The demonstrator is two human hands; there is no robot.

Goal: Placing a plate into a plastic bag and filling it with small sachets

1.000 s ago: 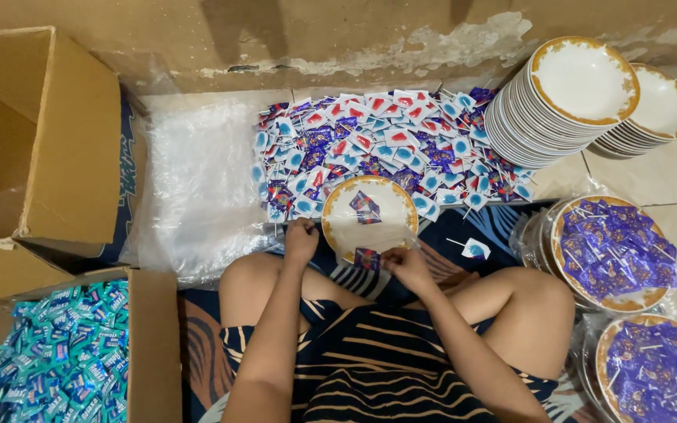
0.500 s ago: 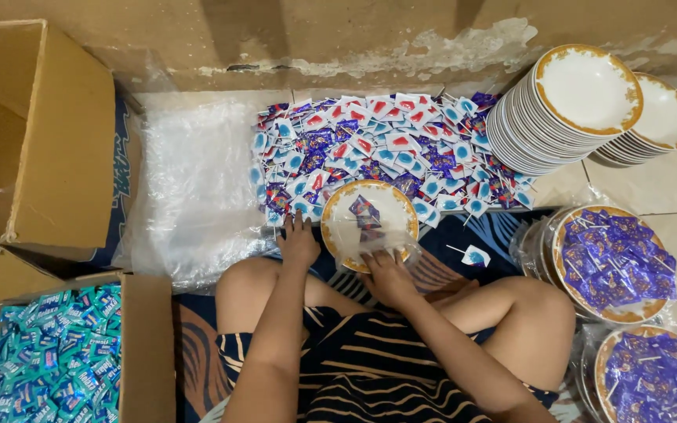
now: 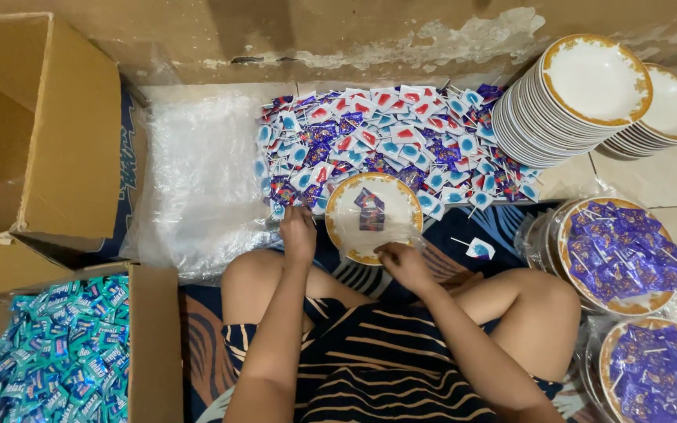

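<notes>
Head view looks down on a gold-rimmed plate [image 3: 338, 235] with a few purple wrapped sweets, lying on the floor before the person's knees. Right hand [image 3: 403, 265] pinches the clear wrap at its near rim; left hand [image 3: 298, 233], fingers curled, rests at its left edge. Behind it lies a heap of wrapped lollipops [image 3: 385, 141], beside a stack of plates [image 3: 566, 102].

Two plate stacks [image 3: 581, 94] lean at the wall, top right; below them, two wrapped plates [image 3: 617, 254] full of purple sweets. Left, an empty box [image 3: 41, 125], and a box of teal packets [image 3: 60, 348] below it
</notes>
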